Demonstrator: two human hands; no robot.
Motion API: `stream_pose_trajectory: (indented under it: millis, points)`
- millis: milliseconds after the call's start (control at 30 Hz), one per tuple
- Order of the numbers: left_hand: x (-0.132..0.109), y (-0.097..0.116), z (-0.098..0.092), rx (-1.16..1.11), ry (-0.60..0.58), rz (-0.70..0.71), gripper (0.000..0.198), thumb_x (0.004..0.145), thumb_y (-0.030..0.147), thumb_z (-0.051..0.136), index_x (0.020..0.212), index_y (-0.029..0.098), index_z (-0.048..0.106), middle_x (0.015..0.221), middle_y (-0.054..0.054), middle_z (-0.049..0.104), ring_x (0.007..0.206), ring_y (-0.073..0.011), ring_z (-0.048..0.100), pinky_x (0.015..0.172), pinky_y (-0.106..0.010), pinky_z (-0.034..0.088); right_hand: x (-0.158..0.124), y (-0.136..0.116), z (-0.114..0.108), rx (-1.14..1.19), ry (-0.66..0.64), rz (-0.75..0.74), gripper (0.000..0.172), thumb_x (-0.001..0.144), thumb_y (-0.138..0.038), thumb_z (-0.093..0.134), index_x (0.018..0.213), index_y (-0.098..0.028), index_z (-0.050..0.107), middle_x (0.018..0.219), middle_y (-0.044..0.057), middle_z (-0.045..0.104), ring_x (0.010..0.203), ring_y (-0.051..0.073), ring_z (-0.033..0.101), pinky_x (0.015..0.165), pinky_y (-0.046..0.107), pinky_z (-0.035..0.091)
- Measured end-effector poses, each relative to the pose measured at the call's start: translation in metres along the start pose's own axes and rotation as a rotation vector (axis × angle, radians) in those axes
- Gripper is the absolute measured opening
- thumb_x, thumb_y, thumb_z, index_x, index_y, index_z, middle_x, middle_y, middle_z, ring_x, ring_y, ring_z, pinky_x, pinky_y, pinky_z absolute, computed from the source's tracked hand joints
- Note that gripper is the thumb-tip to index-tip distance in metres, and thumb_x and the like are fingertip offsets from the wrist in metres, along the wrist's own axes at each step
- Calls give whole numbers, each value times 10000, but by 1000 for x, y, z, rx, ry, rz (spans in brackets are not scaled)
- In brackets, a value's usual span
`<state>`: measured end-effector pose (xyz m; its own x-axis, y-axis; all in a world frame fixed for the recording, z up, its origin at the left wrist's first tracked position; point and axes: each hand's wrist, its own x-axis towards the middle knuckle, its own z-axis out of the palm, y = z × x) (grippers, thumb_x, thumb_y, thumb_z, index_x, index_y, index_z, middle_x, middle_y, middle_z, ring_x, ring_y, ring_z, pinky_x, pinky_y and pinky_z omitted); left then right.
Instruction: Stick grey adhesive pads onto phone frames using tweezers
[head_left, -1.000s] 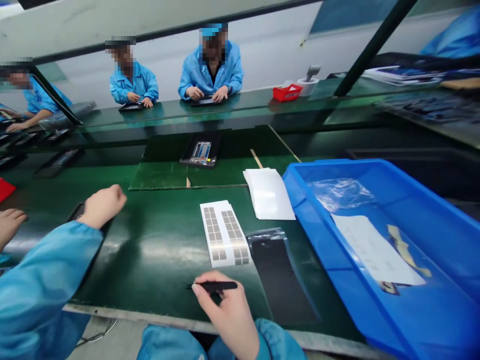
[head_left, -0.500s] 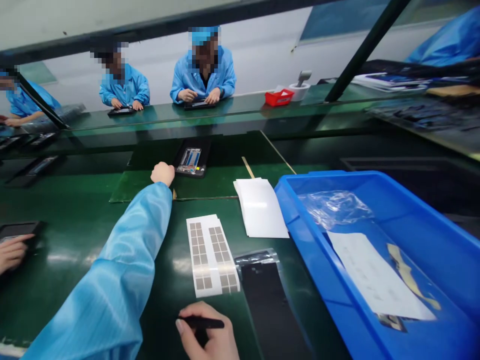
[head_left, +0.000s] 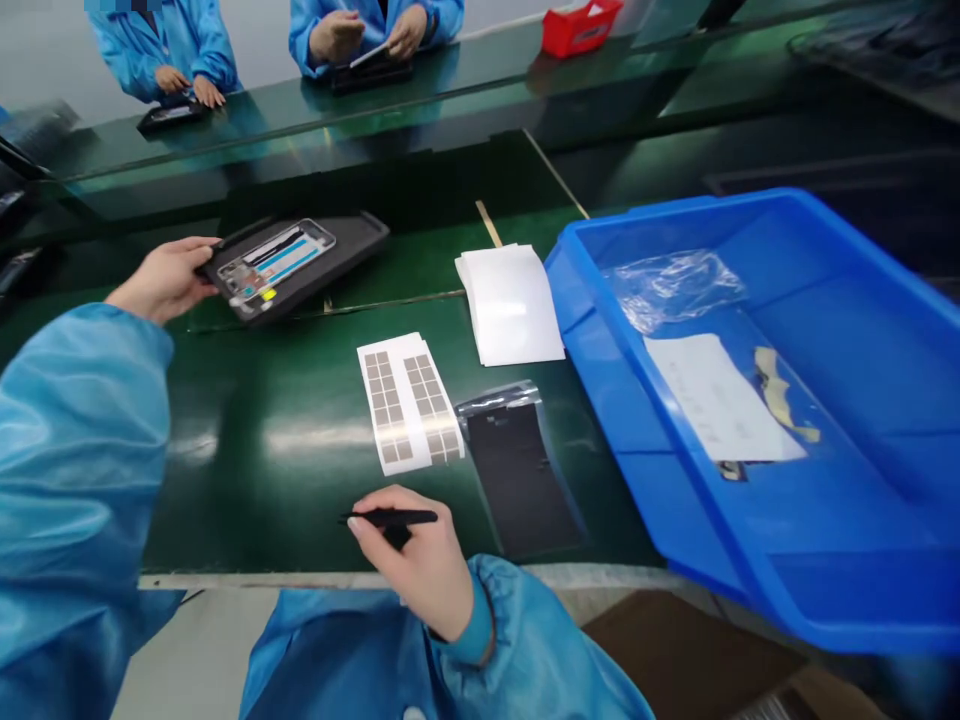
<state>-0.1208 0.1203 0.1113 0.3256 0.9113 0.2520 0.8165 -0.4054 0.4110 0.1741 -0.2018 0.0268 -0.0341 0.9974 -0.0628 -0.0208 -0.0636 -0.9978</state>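
My left hand (head_left: 166, 280) grips the left edge of a black tray (head_left: 341, 240), tilted and lifted off the bench. On the tray lies a phone frame (head_left: 281, 262) with blue strips and a yellow tab. Near the front edge, my right hand (head_left: 420, 555) is closed around black tweezers (head_left: 397, 517) whose thin tip points left. Just beyond them a white sheet of grey square stickers (head_left: 386, 405) lies on the green bench. To its right is a clear bag with a black sheet (head_left: 517, 480) inside.
A stack of white paper (head_left: 514, 305) lies beside a large blue bin (head_left: 660, 500) on the right. The bin holds crumpled clear plastic (head_left: 675, 285) and a paper sheet (head_left: 712, 395). Across the bench, two co-workers handle dark trays near a red box (head_left: 581, 28).
My left hand has taken hold of the tray and raised it, bringing it left and nearer. The right hand still holds the tweezers. The view has tipped downward.
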Motion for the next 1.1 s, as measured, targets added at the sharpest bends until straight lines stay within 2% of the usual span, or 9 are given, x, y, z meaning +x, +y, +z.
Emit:
stream_pose_trajectory:
  millis: [133, 200, 333, 467, 567, 667, 700, 867, 1100]
  points:
    - [-35, 1, -35, -357, -380, -399, 694, 941, 647, 509, 1395, 125, 453, 1157, -57, 663, 978, -160, 605, 816, -317, 544, -15, -5, -14, 68, -55, 6, 54, 814, -226, 726, 850, -191, 747, 792, 60, 762, 697, 184, 721, 635, 270, 575]
    - [-44, 8, -36, -445, -610, -465, 753, 873, 689, 590, 1399, 166, 462, 1230, -38, 650, 1029, -193, 582, 852, -320, 540, -25, -9, -28, 89, -70, -15, 47, 814, -206, 735, 859, -206, 748, 824, 62, 770, 739, 194, 732, 680, 285, 585]
    - [-47, 38, -12, -355, -1009, -309, 701, 857, 727, 561, 1247, 147, 604, 1193, -37, 691, 1050, -214, 590, 904, -305, 508, -35, -19, -60, 84, -18, -51, 82, 835, -178, 726, 887, -239, 746, 843, 45, 769, 765, 184, 732, 717, 277, 598]
    - [-37, 77, 30, -219, -1234, -37, 470, 940, 578, 488, 1162, 218, 693, 1204, -32, 696, 1049, -203, 627, 885, -243, 483, -19, -24, -80, -74, 73, -63, 56, 829, -187, 751, 851, -238, 746, 821, 38, 767, 774, 180, 742, 694, 241, 606]
    - [-36, 105, 59, -73, -1083, 203, 364, 966, 412, 449, 1133, 237, 721, 1180, -37, 689, 1048, -191, 616, 924, -262, 461, 1, -22, -84, -187, 72, -86, 40, 837, -229, 757, 877, -230, 757, 848, 48, 766, 799, 197, 743, 707, 269, 611]
    - [-53, 137, 80, 91, -521, 344, 344, 956, 345, 473, 1119, 178, 726, 1164, -97, 651, 1097, -237, 585, 984, -356, 443, 23, -17, -85, -260, 66, -140, 93, 845, -256, 755, 931, -225, 760, 896, 54, 772, 847, 214, 741, 790, 321, 607]
    - [-63, 149, 86, 88, -417, 383, 337, 966, 331, 467, 1098, 162, 726, 1138, -108, 650, 1071, -240, 594, 961, -369, 457, 30, -16, -85, -275, 61, -159, 96, 844, -261, 756, 932, -223, 758, 900, 51, 774, 846, 214, 741, 801, 329, 606]
    - [-120, 183, 109, 21, -496, 652, 260, 977, 315, 528, 1123, 180, 696, 1161, -97, 655, 1045, -241, 618, 917, -384, 480, 58, -11, -87, -368, -3, -240, 73, 840, -275, 749, 883, -216, 753, 855, 43, 776, 792, 209, 735, 772, 336, 607]
    - [-143, 176, 125, 127, -481, 614, 374, 971, 335, 558, 1317, 194, 569, 1361, -118, 548, 1256, -309, 504, 1009, -438, 433, 70, 3, -91, -444, -57, -266, 77, 843, -253, 746, 907, -212, 741, 867, 55, 774, 784, 213, 733, 699, 323, 613]
